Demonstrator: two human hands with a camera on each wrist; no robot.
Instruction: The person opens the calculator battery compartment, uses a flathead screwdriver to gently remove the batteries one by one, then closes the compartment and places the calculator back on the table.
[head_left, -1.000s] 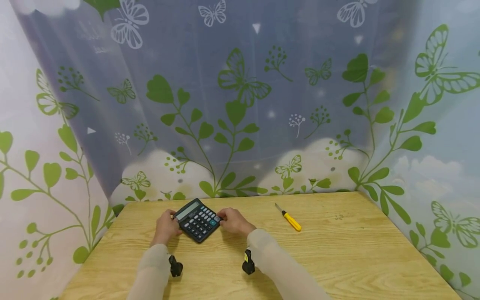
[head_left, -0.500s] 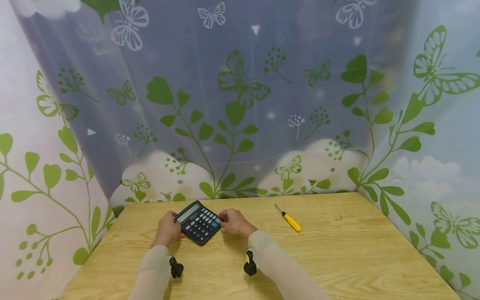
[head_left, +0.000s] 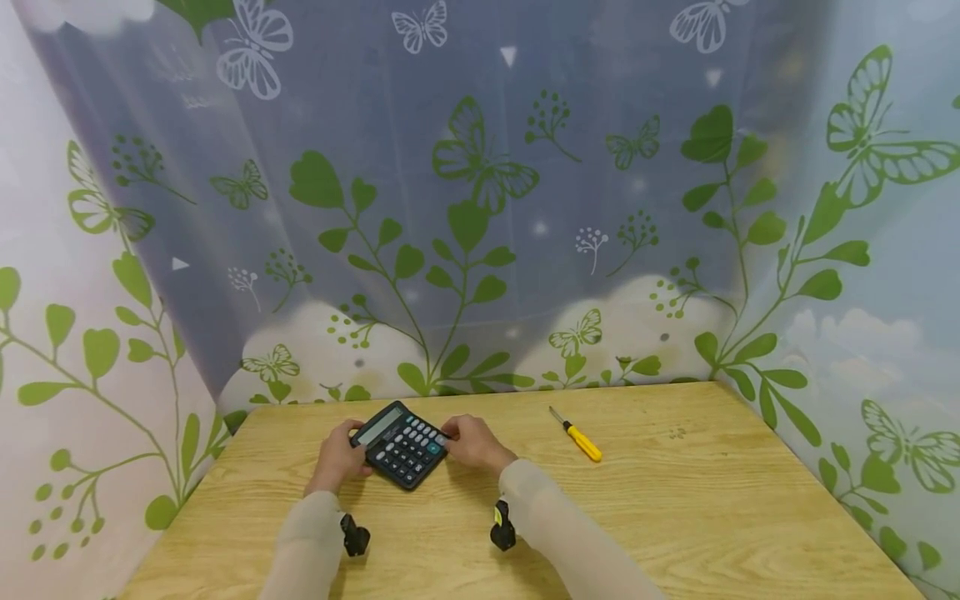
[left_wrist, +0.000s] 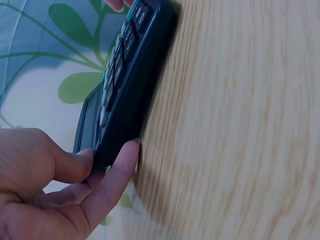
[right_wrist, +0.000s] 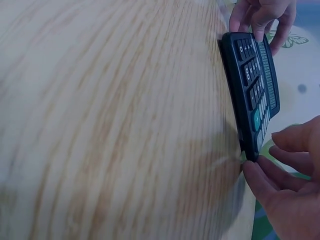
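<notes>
A black calculator (head_left: 405, 446) lies turned at an angle at the left of the table, its screen toward the back left. The left hand (head_left: 339, 457) pinches its left corner; in the left wrist view, the thumb of that hand (left_wrist: 55, 185) rests on the frame by the screen and fingers reach under the edge. At the opposite corner is the right hand (head_left: 474, 443). In the right wrist view, fingertips of the right hand (right_wrist: 290, 175) touch the calculator's (right_wrist: 252, 95) lower corner, with the thumb held just off its face.
A screwdriver with a yellow handle (head_left: 582, 442) lies right of the right hand, its tip toward the back left. Behind the wooden table (head_left: 675, 517) hangs a patterned curtain (head_left: 480, 275). Small black devices are strapped at both wrists.
The calculator has shifted slightly to the right and toward the person, with both hands moving along with it. The screwdriver stays in its place.
</notes>
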